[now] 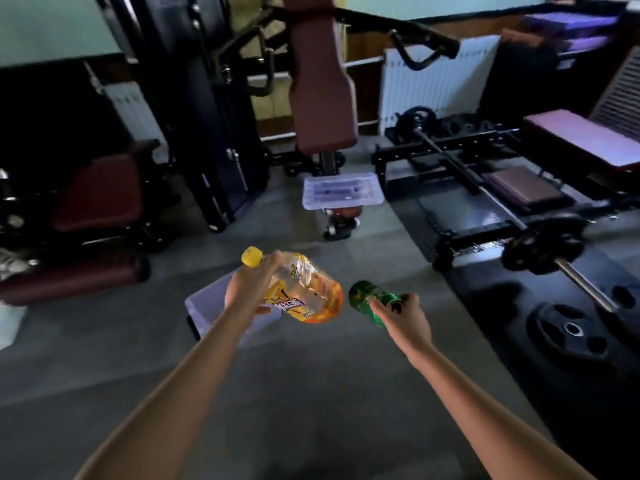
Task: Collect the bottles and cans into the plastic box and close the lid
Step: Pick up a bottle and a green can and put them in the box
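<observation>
Grey gym floor (311,393), left hand (247,289) clutching crumpled yellow-capped bottle (304,296) (orange label), right hand (407,318) gripping green can (369,299)

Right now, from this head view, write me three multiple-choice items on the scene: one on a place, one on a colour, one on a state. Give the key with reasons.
1. Where is the clear lid?
A. On the floor beyond the plastic box
B. On the box
C. In the right hand

2. What colour is the bottle's cap?
A. Red
B. Yellow
C. Blue

3. What is the right hand doing?
A. Hanging empty
B. Gripping a green can
C. Pressing the lid

Key: 1 A, the lid lies apart, farther off than the plastic box. 2 B, the cap on the bottle in the left hand is yellow. 3 B, its fingers wrap the green can.
</observation>
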{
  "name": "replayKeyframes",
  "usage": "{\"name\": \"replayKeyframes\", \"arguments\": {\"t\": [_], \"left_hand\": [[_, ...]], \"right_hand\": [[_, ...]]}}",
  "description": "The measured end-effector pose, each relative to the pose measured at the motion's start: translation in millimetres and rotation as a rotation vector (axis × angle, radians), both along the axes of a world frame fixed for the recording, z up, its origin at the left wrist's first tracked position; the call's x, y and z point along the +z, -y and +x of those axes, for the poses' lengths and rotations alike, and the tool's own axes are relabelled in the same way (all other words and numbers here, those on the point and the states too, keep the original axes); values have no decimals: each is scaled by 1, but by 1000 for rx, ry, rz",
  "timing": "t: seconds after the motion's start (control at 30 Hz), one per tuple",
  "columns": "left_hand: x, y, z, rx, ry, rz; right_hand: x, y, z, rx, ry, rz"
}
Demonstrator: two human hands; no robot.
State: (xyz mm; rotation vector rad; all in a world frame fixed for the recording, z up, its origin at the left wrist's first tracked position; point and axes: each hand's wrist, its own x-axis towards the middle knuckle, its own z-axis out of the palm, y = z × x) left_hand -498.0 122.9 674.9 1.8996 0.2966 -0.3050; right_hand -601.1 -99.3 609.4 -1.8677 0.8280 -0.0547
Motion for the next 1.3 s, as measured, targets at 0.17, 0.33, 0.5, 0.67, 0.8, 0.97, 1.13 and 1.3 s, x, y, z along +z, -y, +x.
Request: {"name": "replayKeyframes", "arguments": {"t": [0.17,0.33,0.5,0.67,0.8,0.97,1.13,1.3], "left_hand": [[-5,-120,76,134,30,33],[-23,-204,160,225,14,116],[-55,-253,244,262,-65,159],[-120,-285,338,313,-137,231],[-176,-296,405,371,-195,209],[-269,-302,470,354,-310,346],[-390,-303,507,179,-438,479],[-519,-307,539,88,-549,461]], "right_hand": [[-21,-93,97,38,-62,36],[-42,-170,188,64,-113,39],[-66,-223,279,102,-176,25],[-116,-253,391,207,-258,41],[-164,-269,480,297,-346,10],[-235,-286,572,350,-427,-51],[-336,-301,621,315,-497,-60],[-457,-321,643,230,-578,-26]]}}
